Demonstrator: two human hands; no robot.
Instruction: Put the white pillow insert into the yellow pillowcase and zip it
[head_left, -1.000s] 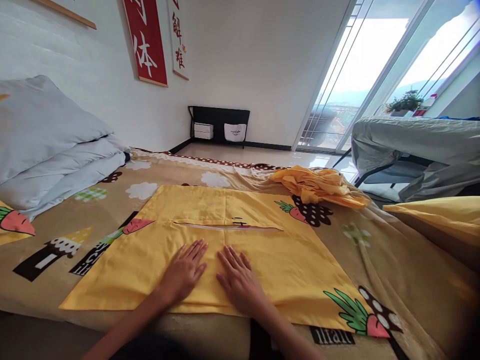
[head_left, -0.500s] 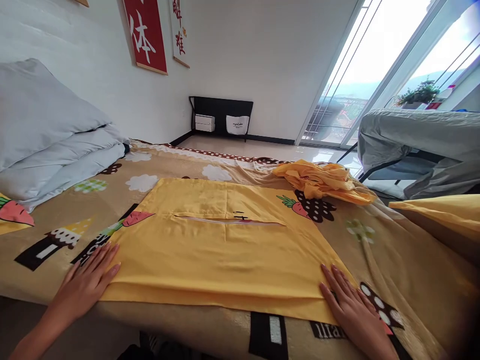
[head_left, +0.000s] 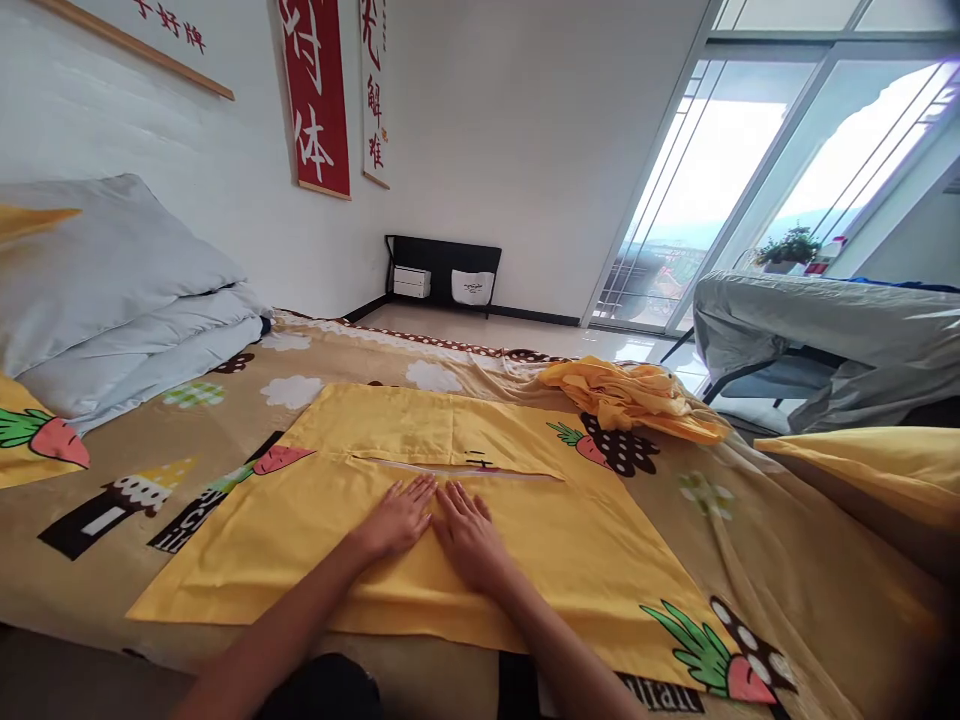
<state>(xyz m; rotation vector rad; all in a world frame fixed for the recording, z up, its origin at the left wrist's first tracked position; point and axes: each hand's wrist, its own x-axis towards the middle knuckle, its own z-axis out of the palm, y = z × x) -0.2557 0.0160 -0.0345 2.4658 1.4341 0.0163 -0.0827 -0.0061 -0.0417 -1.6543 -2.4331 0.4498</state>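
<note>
A yellow pillowcase [head_left: 592,560] with carrot prints at its corners lies spread flat on the patterned bed cover [head_left: 247,400]. Across its upper half runs a long slit opening [head_left: 517,472], slightly gaping, with dark marks showing at it. My left hand [head_left: 399,518] rests palm down on the cloth just below the slit, fingers stretched out. Close beside it, my right hand [head_left: 471,535] also lies flat, its fingertips near the left ones. Neither hand grips anything. A shallow fold runs along the pillowcase's near edge.
Crumpled yellow cloth [head_left: 630,395] lies at the bed's far right. Stacked grey-white pillows [head_left: 127,280] stand at the left, with more yellow carrot-print fabric [head_left: 37,435] beside them. Another yellow cloth [head_left: 877,460] is at the right edge. Beyond stands a grey-covered piece of furniture [head_left: 810,320].
Both hands have moved from the pillowcase's left and right sides inward to its middle, just below the slit. The near right carrot print is now uncovered. The view has tilted up slightly.
</note>
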